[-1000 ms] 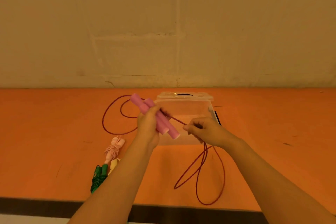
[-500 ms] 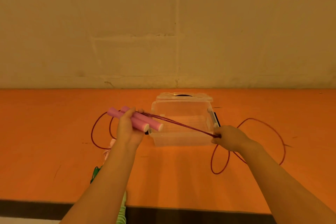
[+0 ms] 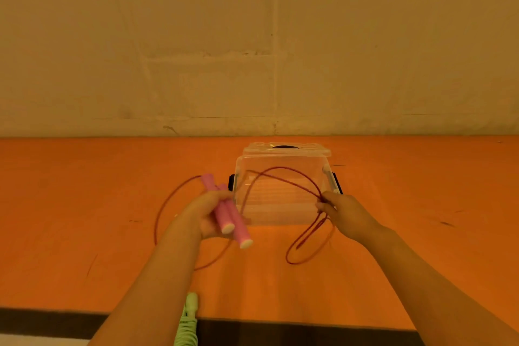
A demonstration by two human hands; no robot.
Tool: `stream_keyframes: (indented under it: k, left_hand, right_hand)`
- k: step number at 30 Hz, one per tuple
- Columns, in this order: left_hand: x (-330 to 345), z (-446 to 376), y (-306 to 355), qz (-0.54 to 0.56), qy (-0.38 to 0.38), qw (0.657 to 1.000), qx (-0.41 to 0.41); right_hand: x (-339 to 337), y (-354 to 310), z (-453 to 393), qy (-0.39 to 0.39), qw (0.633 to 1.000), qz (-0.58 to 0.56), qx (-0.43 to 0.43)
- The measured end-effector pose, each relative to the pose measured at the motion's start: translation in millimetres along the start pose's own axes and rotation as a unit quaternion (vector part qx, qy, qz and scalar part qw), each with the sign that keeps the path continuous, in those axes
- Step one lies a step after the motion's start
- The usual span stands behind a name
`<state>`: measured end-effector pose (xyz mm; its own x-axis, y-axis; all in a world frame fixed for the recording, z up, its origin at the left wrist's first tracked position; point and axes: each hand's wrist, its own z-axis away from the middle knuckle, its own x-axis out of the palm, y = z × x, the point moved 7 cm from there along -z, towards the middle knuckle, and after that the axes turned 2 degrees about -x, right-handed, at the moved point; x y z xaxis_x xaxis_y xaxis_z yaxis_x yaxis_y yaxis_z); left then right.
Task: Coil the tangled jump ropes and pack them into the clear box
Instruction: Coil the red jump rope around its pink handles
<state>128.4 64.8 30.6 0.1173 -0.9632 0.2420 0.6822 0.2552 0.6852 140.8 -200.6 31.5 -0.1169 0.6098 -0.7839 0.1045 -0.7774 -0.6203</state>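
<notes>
My left hand [image 3: 200, 219] grips the two pink handles [image 3: 230, 216] of a jump rope, held side by side with their white ends pointing toward me. Its thin dark red cord [image 3: 280, 174] arcs up over the clear box [image 3: 280, 213] to my right hand [image 3: 341, 212], which pinches the cord strands. Below that hand two cord loops hang down onto the orange table [image 3: 84, 205]. Another loop of cord curves out to the left of the handles. The box stands open in the middle of the table, nothing visible inside it.
The box's clear lid [image 3: 286, 148] leans at its far side against the wall. A light green coiled rope [image 3: 187, 320] lies at the table's front edge under my left forearm. The wall rises directly behind the table.
My left hand turned the handles so their ends point toward me. My right hand came back in from the right, gathering the cord into a loop over the box.
</notes>
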Motion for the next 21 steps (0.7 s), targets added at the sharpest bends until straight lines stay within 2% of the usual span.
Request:
stream_keyframes:
  k: [2,5,9,12,15,18,21]
  left_hand:
    - [19,1,-13,-0.02,-0.045,0.998,-0.031]
    - [48,1,-23,0.034,-0.072,0.997,-0.005]
    - [91,15,-29,0.118,-0.13,0.984,0.035]
    - [98,15,-30,0.146,-0.134,0.979,0.049]
    - [92,11,-27,0.168,-0.156,0.971,0.068]
    - [84,8,-23,0.146,-0.151,0.975,0.075]
    - [72,4,-19,0.051,-0.113,0.989,0.077]
  right_hand:
    - [2,-6,-1,0.007,1.0,0.003,-0.007]
    - [7,-20,-1,0.011,0.999,-0.02,-0.029]
    - [23,-51,3,-0.042,0.99,-0.093,-0.095]
    - [30,-61,9,-0.07,0.98,-0.15,-0.112]
    - [31,-64,13,-0.088,0.979,-0.142,-0.112]
    - [30,-66,12,-0.093,0.983,-0.12,-0.105]
    - [30,-54,5,-0.077,0.994,-0.039,-0.067]
